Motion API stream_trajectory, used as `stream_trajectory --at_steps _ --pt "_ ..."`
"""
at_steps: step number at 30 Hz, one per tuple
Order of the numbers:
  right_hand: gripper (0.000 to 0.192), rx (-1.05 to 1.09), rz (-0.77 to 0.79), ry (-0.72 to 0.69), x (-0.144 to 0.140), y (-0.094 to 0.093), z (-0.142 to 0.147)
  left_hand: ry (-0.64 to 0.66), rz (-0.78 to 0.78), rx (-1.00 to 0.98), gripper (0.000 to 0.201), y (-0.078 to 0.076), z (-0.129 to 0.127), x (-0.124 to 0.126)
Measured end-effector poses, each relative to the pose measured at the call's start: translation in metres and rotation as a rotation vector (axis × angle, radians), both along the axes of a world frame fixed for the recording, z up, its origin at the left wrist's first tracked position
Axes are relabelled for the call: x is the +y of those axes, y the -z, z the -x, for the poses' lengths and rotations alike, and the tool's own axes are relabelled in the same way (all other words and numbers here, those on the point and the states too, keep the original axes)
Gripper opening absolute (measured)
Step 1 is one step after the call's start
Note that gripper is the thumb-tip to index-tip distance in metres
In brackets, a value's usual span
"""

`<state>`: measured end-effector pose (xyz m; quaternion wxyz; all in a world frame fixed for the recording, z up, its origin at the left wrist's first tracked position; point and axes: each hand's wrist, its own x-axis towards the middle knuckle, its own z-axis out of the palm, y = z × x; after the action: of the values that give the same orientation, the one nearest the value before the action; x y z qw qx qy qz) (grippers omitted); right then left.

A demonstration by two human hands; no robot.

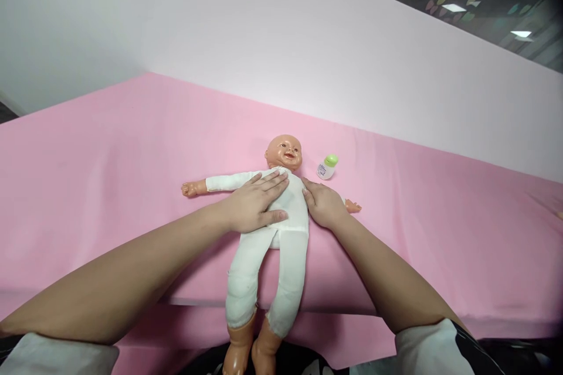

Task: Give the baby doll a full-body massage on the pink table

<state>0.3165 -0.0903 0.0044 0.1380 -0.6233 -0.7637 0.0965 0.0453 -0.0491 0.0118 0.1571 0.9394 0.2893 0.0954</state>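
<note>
Two-handed, perhaps steadying the doll [296,214], with left hand [257,202] spread flat across its chest and right hand [325,205] unclenched against its side.

The person's left arm [141,269] and right arm [387,266] are slanting forward and inward, forearms bare. The left hand [259,202] is lying flat, palm down, its fingers [275,181] pointing ahead and rightward, its thumb [276,216] standing apart. The right hand [324,204] is angling leftward, forefinger and thumb showing, the other fingers being mostly hidden.
</note>
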Motion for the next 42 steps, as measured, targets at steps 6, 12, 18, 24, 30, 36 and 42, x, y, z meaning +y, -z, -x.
stream_trajectory --at_steps 6,12,18,24,30,36,42 --pt "0.067 0.1 -0.133 -0.136 -0.001 0.01 -0.006 -0.274 -0.008 -0.01 0.083 0.008 -0.003 0.006" --pt "0.087 0.057 -0.239 -0.767 -0.04 0.004 0.027 -0.287 -0.019 0.034 0.074 0.012 -0.002 0.015" --pt "0.109 -0.011 -0.119 -0.751 -0.046 0.006 0.042 -0.252 -0.022 0.086 0.076 0.011 -0.003 0.013" --pt "0.117 0.001 -0.088 -0.553 -0.015 0.015 0.019 -0.277 0.014 0.031 0.075 0.014 -0.005 0.013" --pt "0.111 -0.037 -0.022 -0.323 -0.01 0.014 0.003 -0.265 0.017 0.034 0.082 0.014 0.001 0.016" --pt "0.11 -0.199 0.001 -0.118 -0.024 0.016 -0.017 -0.271 -0.108 0.155 0.082 0.017 0.021 0.024" --pt "0.102 -0.345 -0.029 0.0 -0.034 0.023 -0.037 -0.313 -0.22 0.177 0.072 0.025 0.058 0.033"
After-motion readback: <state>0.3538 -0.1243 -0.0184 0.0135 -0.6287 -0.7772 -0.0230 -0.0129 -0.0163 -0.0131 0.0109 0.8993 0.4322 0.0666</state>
